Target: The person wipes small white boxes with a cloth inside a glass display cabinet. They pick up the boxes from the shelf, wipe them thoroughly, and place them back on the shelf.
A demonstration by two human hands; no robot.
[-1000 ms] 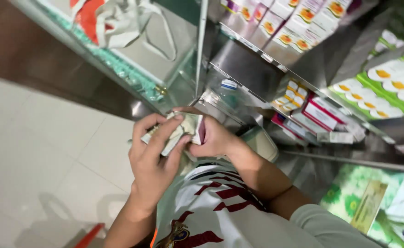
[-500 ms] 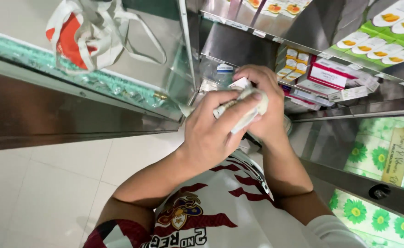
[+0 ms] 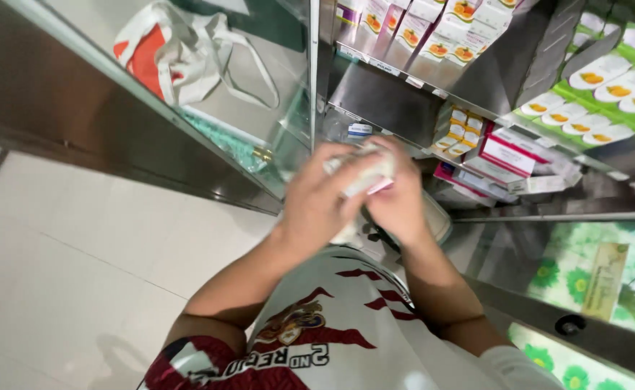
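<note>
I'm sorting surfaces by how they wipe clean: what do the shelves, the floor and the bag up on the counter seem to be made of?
Shelves: probably stainless steel, brushed grey with dull reflections. Floor: likely glazed ceramic tile, pale, glossy, thin grout lines. Bag: soft cloth or woven fabric, white and red, slumped in folds with limp handles. Both hands hold a small blurred pack; its material is unclear.

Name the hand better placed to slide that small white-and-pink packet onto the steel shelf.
Probably the right hand: it sits nearer the steel shelf, on the white-and-pink packet's shelf side. The left hand clasps the packet from the glass-door side.
</note>
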